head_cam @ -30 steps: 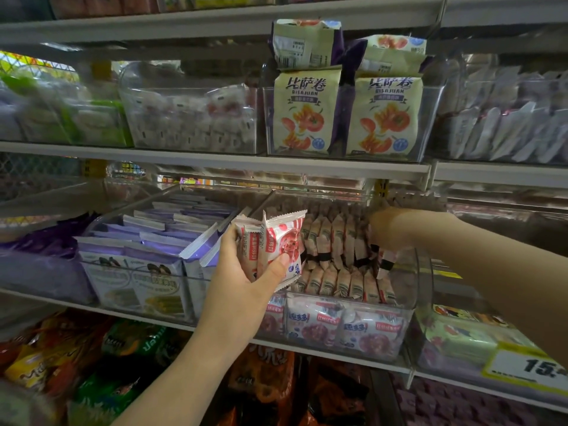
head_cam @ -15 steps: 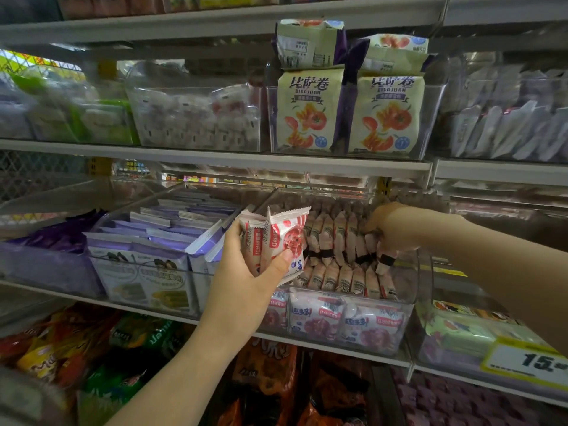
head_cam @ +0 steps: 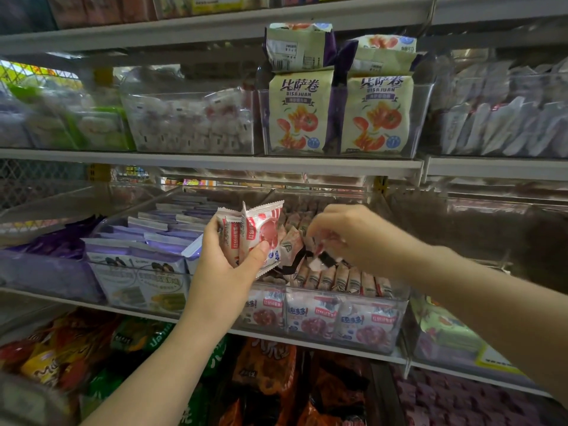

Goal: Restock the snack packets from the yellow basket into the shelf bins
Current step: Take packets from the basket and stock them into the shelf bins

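Along grey shelves (head_cam: 307, 162), the left hand (head_cam: 227, 272) grips crimped red-and-white snack packets (head_cam: 255, 229) while the right hand (head_cam: 359, 238) pinches a blurred packet (head_cam: 326, 241) over the clear bin (head_cam: 396, 327).

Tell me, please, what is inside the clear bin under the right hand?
The clear bin holds rows of upright pink-and-white packets. The right hand and the left hand, gripping spare packets, cover its middle and left; its bottom is hidden.

Printed in dark letters as "比萨卷" above "BISAJUAN" on the left cream bag (head_cam: 299, 115) and again on the right cream bag (head_cam: 376, 115), both in 1 clear upper-shelf bin (head_cam: 422, 124); too blurred to read on the red-and-white packets (head_cam: 255, 232).
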A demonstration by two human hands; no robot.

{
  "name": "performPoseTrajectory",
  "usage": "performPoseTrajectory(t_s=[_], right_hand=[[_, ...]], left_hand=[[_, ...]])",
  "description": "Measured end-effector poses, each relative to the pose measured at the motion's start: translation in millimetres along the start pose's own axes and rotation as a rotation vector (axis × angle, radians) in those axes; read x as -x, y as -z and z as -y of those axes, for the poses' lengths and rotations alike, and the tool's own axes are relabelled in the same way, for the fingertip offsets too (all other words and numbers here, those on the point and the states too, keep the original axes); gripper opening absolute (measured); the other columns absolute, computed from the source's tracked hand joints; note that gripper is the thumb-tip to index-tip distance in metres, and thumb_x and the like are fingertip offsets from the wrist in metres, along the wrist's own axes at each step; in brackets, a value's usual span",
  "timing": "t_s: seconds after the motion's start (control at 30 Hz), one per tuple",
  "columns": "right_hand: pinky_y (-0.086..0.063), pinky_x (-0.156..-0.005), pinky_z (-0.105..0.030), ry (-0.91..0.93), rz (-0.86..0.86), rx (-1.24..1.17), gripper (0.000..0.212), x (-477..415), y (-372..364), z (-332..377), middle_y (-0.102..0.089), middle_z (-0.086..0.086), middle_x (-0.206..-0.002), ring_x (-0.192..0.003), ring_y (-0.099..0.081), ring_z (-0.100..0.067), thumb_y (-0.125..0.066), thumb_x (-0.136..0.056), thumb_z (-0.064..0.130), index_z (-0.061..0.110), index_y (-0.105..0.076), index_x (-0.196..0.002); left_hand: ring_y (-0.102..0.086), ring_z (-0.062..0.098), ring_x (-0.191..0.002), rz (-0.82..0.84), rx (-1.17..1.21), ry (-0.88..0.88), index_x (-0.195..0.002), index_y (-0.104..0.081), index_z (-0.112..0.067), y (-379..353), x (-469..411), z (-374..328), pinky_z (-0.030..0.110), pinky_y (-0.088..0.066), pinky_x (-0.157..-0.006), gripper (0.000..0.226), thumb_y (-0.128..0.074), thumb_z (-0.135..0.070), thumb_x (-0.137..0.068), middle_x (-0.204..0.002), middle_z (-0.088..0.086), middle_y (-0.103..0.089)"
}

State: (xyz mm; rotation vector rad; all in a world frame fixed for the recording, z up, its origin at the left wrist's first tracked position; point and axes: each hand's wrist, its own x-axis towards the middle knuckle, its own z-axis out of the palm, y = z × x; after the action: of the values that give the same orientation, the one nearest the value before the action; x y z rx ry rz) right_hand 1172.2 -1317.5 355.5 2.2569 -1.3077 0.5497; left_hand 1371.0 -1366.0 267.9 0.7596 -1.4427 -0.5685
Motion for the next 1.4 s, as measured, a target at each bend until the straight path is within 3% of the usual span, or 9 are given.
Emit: performPoseTrajectory(t_s=[0.13, 0.27, 0.37, 0.47, 0.63, 0.8, 0.97, 1.1, 1.4], right_hand=[[-0.051, -0.082, -0.030, 0.150, 0.062, 0.066, 0.032, -6.6, -32.1, -1.1, -0.053, 0.001, -0.117, -0.097, -0.060, -0.019, -0.057, -0.091, 0.002, 0.017, -0.062, -0.119], [-0.052, -0.074, -0.032, -0.108, -0.005, 0.166, 0.042, -4.0, -38.3, -10.7, -0.054, 0.004, -0.115, -0.095, -0.059, -0.017, -0.066, -0.084, 0.044, 0.025, -0.058, -0.120], [-0.053, -0.070, -0.031, -0.301, 0.176, 0.241, 0.054, -2.4, -37.3, -11.5, -0.064, 0.001, -0.106, -0.087, -0.061, -0.018, -0.060, -0.080, 0.063, 0.021, -0.061, -0.116], [-0.056, -0.078, -0.035, -0.310, 0.309, 0.202, 0.046, -2.2, -32.8, -6.7, -0.068, -0.002, -0.106, -0.090, -0.065, -0.021, -0.063, -0.086, 0.051, 0.019, -0.063, -0.118], [-0.048, -0.072, -0.026, -0.173, 0.258, 0.078, 0.021, -16.7, -18.3, 4.3, -0.064, 0.005, -0.099, -0.083, -0.059, -0.014, -0.062, -0.090, 0.026, 0.024, -0.071, -0.109], [-0.051, -0.072, -0.030, -0.086, 0.292, 0.338, 0.036, -29.3, -42.4, 7.1, -0.048, -0.006, -0.112, -0.086, -0.053, -0.021, -0.058, -0.086, -0.003, 0.016, -0.064, -0.116], [-0.053, -0.073, -0.035, -0.235, 0.004, 0.093, 0.030, -29.6, -58.8, 2.0, -0.041, -0.007, -0.122, -0.086, -0.057, -0.023, -0.061, -0.086, 0.003, 0.016, -0.049, -0.110], [-0.046, -0.074, -0.023, -0.333, -0.055, -0.120, 0.018, -19.3, -60.2, -8.6, -0.062, 0.001, -0.105, -0.092, -0.059, -0.017, -0.065, -0.088, 0.016, 0.026, -0.060, -0.102], [-0.047, -0.096, -0.027, -0.181, 0.031, -0.026, 0.037, -28.8, -62.4, -10.8, -0.062, 0.000, -0.122, -0.109, -0.058, -0.017, -0.053, -0.091, 0.000, 0.021, -0.068, -0.118]], left_hand=[[-0.057, -0.018, -0.095, -0.001, -0.008, 0.001, -0.139, -0.036, -0.033, 5.6, 0.0, 3.7, 0.006, -0.045, -0.067, 0.064, -0.068, -0.036, -0.084, -0.116, -0.024, -0.060], [-0.055, -0.020, -0.096, -0.005, -0.014, -0.008, -0.141, -0.033, -0.032, 10.5, -1.4, 5.9, 0.004, -0.044, -0.066, 0.066, -0.068, -0.034, -0.085, -0.117, -0.025, -0.057], [-0.053, -0.025, -0.092, -0.007, -0.001, 0.001, -0.139, -0.034, -0.032, 8.0, -1.3, 6.4, 0.002, -0.044, -0.063, 0.064, -0.068, -0.033, -0.085, -0.112, -0.028, -0.056], [-0.054, -0.024, -0.093, 0.008, 0.012, 0.011, -0.141, -0.033, -0.034, 4.3, 0.8, 5.9, 0.002, -0.045, -0.063, 0.067, -0.068, -0.035, -0.084, -0.110, -0.030, -0.057], [-0.057, -0.018, -0.093, 0.003, 0.025, 0.008, -0.140, -0.037, -0.027, 7.5, 1.2, 6.8, -0.003, -0.041, -0.067, 0.065, -0.069, -0.034, -0.084, -0.111, -0.022, -0.062], [-0.058, -0.016, -0.095, 0.000, 0.000, 0.004, -0.141, -0.035, -0.029, 12.5, 2.3, 1.8, 0.007, -0.048, -0.070, 0.066, -0.069, -0.036, -0.084, -0.115, -0.022, -0.061], [-0.059, -0.006, -0.104, -0.005, 0.017, 0.000, -0.143, -0.032, -0.028, 16.6, 2.8, -0.8, 0.022, -0.049, -0.089, 0.068, -0.068, -0.033, -0.085, -0.122, -0.016, -0.059], [-0.059, -0.003, -0.107, -0.002, 0.017, -0.009, -0.142, -0.033, -0.028, 17.2, 3.3, -0.2, 0.026, -0.050, -0.092, 0.067, -0.068, -0.034, -0.085, -0.123, -0.016, -0.059], [-0.055, -0.017, -0.098, 0.022, -0.003, -0.028, -0.141, -0.035, -0.030, 11.3, 0.4, 1.2, -0.003, -0.042, -0.068, 0.065, -0.068, -0.034, -0.085, -0.119, -0.020, -0.059]])
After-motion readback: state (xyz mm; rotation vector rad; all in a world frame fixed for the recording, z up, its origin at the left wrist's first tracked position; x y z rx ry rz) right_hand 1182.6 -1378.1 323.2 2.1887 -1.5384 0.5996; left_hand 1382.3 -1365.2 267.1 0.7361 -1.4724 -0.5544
